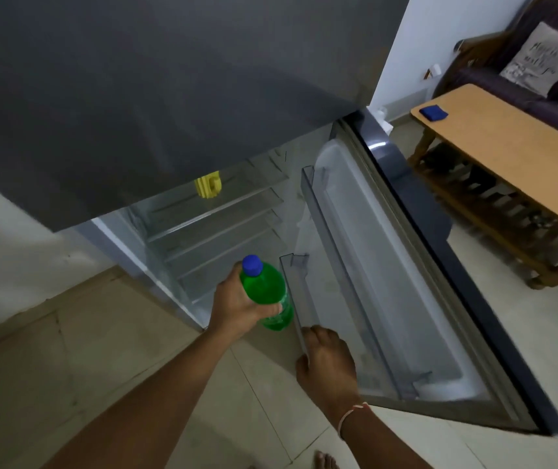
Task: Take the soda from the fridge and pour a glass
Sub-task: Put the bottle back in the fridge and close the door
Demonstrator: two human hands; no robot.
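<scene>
Head view: my left hand (pixel 237 308) gripped the green soda bottle (pixel 267 292), blue cap (pixel 252 265) on, upright, just in front of the open fridge (pixel 182 96). No label readable on the bottle. My right hand (pixel 326 362) curled round the edge of the lower door shelf (pixel 299 299) on the fridge door (pixel 406 265). A yellow item (pixel 208 188) sat on a shelf inside the fridge. The cushion (pixel 538 59) right of the fridge had writing, too blurred to read.

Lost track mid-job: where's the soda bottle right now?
In the head view the green soda bottle sits low and centre, gripped by the left hand just outside the open fridge, beside the lower door shelf that the right hand holds.
</scene>
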